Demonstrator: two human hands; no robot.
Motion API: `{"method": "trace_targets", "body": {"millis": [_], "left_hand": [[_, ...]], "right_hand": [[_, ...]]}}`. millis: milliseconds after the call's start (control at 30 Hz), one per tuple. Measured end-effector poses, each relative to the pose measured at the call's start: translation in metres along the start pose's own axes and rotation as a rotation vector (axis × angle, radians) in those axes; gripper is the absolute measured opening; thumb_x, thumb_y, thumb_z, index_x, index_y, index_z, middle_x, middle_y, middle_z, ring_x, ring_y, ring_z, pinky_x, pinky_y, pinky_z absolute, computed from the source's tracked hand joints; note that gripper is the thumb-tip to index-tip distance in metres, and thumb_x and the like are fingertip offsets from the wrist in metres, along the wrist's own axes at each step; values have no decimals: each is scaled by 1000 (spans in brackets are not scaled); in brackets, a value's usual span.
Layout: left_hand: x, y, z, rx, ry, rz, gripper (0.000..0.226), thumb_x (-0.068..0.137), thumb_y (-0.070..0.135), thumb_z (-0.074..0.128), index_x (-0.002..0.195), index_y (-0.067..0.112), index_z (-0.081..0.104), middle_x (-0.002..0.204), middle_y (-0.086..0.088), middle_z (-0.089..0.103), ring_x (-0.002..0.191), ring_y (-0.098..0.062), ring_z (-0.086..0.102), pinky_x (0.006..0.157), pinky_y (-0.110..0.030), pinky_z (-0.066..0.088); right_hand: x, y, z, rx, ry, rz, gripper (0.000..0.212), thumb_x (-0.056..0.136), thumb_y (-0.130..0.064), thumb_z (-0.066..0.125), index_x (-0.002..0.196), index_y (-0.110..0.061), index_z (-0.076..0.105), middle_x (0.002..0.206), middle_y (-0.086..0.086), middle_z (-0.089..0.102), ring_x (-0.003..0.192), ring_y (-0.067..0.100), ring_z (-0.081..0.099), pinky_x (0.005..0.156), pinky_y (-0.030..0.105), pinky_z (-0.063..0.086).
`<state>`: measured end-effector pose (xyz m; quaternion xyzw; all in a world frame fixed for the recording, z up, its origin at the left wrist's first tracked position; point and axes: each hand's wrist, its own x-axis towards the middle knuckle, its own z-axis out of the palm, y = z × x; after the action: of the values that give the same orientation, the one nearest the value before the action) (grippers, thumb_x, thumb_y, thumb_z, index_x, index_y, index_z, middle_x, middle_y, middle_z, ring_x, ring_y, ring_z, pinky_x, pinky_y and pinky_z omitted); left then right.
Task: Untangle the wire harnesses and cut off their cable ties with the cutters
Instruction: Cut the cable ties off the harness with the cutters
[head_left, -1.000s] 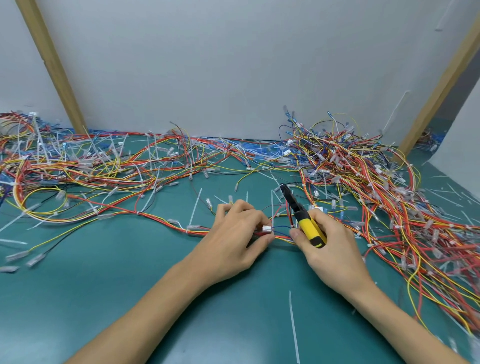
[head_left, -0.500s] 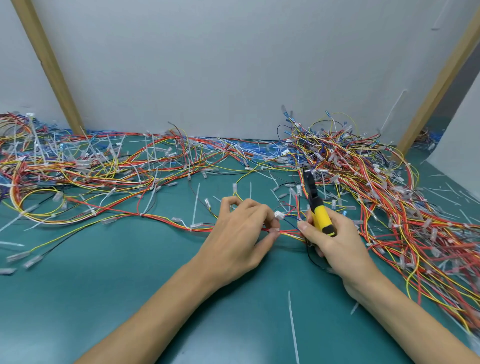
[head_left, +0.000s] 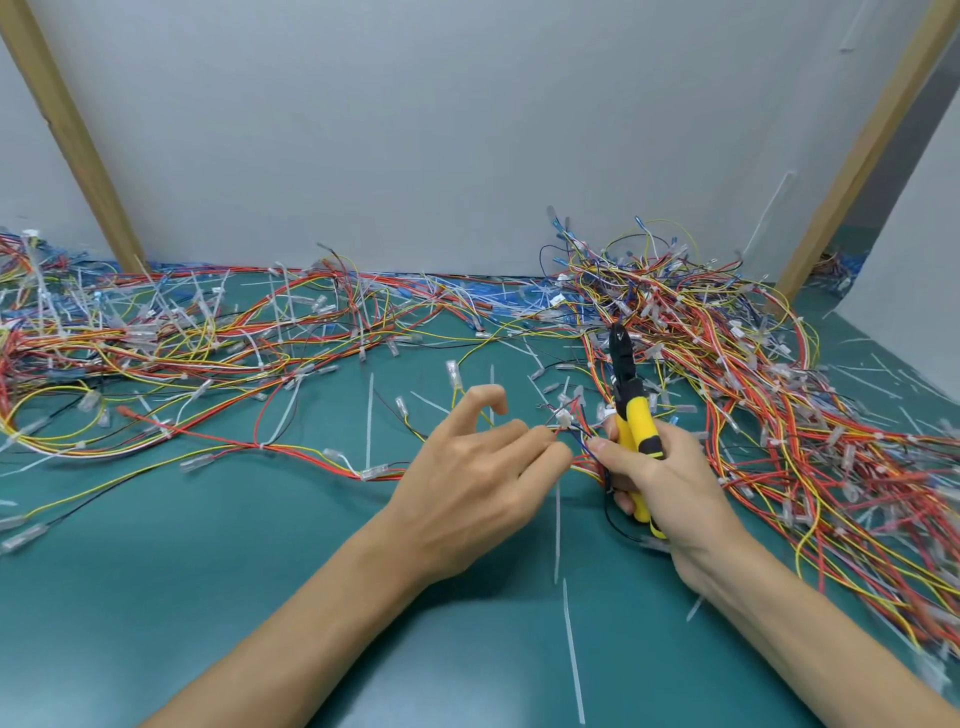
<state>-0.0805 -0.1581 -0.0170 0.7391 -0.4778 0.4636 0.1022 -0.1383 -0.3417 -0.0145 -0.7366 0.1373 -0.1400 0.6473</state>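
Note:
Tangled wire harnesses in red, yellow, orange and blue lie on the green mat in a left pile (head_left: 156, 353) and a right pile (head_left: 753, 374). My right hand (head_left: 660, 478) grips the yellow-handled cutters (head_left: 631, 410), black jaws pointing up and away. Its thumb and forefinger also pinch a small bundle of wires (head_left: 576, 431) with a white connector (head_left: 562, 415). My left hand (head_left: 478, 467) pinches the same bundle from the left, forefinger raised and hooked. A red-and-yellow harness (head_left: 291, 452) trails left from my left hand.
Cut white cable ties (head_left: 571, 654) are scattered over the green mat (head_left: 208, 571). A grey wall stands behind, with slanted wooden posts at the left (head_left: 67, 135) and right (head_left: 862, 145). A grey panel (head_left: 914, 280) stands at the far right.
The cutters swung from leaning left to upright. Both hands moved slightly right and away. My left forefinger lifted off the bundle, and the white connector rose between the hands.

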Motion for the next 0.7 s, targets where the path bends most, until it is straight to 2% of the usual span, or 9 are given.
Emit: {"method": "trace_targets", "body": {"millis": [67, 133, 200, 367, 533, 700], "left_hand": [[0, 1, 1, -75, -11, -88, 16, 95, 10, 60, 81, 17, 63, 71, 5, 56, 62, -19, 52, 87, -37, 40], [-4, -3, 2, -234, -77, -232, 6, 96, 25, 65, 94, 21, 69, 79, 12, 65, 71, -13, 61, 87, -39, 41], [-9, -8, 4, -385, -188, -351, 13, 96, 38, 63, 101, 28, 69, 85, 16, 65, 79, -8, 60, 90, -40, 37], [-15, -12, 9, -595, -303, -481, 20, 98, 49, 52, 93, 35, 66, 81, 20, 58, 82, -1, 54, 87, -33, 27], [-16, -10, 11, -651, -320, -541, 34, 100, 51, 43, 85, 31, 67, 80, 14, 63, 79, -6, 54, 90, -32, 28], [-13, -10, 11, -630, -336, -557, 36, 102, 45, 44, 75, 28, 61, 74, 12, 63, 67, -8, 50, 89, -34, 33]], "right_hand": [[0, 0, -1, -8, -4, -11, 19, 91, -7, 67, 79, -17, 56, 52, -9, 46, 47, 11, 38, 44, 23, 32], [0, -1, -2, -3, -10, -14, 18, 91, -8, 67, 79, -16, 56, 53, -8, 46, 48, 14, 37, 45, 25, 32], [1, -1, -2, 6, -15, -16, 18, 90, -9, 68, 79, -16, 56, 54, -7, 47, 48, 15, 37, 47, 28, 32], [0, -1, -1, -2, -32, -37, 18, 91, -9, 69, 79, -15, 56, 53, -10, 50, 47, 11, 39, 45, 26, 34], [0, 0, 0, -49, -52, -73, 18, 91, -7, 68, 81, -14, 55, 52, -11, 52, 47, 9, 41, 45, 25, 35], [1, 1, 0, -107, -84, -92, 13, 91, -10, 68, 84, -11, 57, 54, -9, 48, 50, 12, 39, 47, 28, 36]]}}
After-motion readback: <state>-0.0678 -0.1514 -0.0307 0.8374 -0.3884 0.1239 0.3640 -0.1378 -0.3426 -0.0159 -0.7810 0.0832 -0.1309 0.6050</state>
